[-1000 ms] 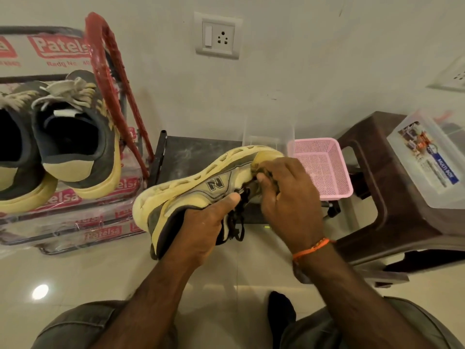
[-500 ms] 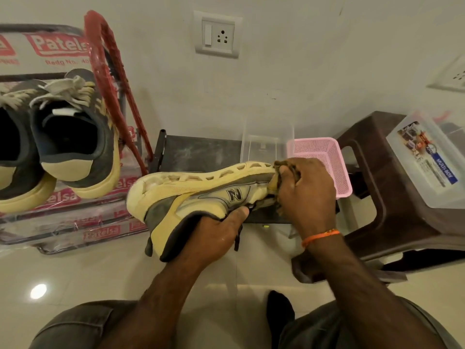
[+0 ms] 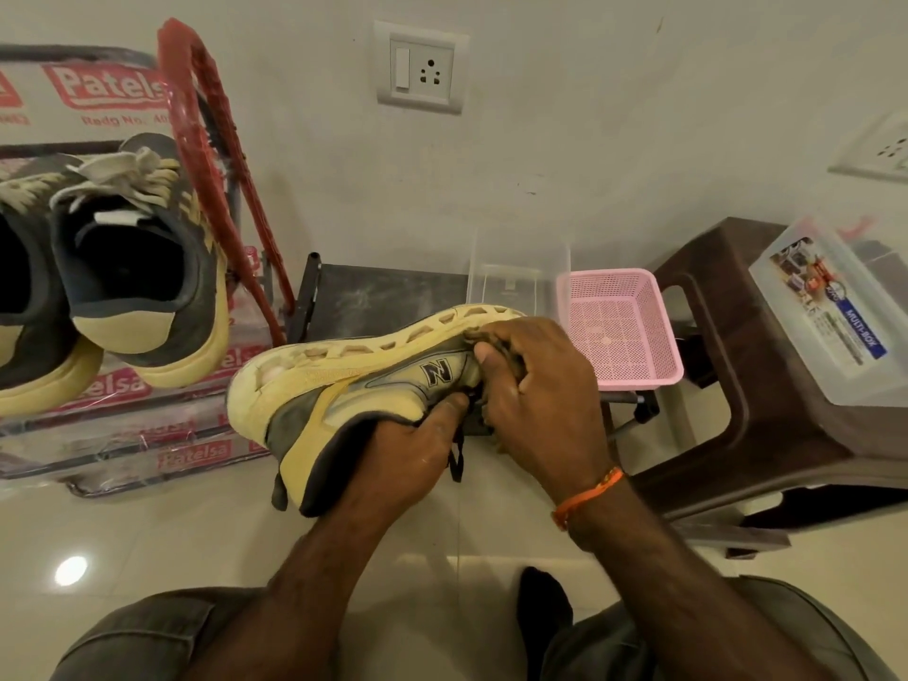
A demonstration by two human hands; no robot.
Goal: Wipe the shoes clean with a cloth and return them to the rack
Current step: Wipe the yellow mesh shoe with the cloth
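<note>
Wiping step in hand: left hand (image 3: pixel 408 435) grips the grey-and-yellow suede trainer (image 3: pixel 354 380) mid-air beside the metal shoe rack (image 3: pixel 123 435), right hand (image 3: pixel 535 385) pinches a bunched brown cloth (image 3: pixel 496 344) against its forefoot; next, judged, remaining panels need wiping before racking.

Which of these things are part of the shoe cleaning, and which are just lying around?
In use: shoe, cloth, left hand, right hand, rack, the pair on it.
Lying about: pink basket, brown stool, plastic box, wall socket.
</note>
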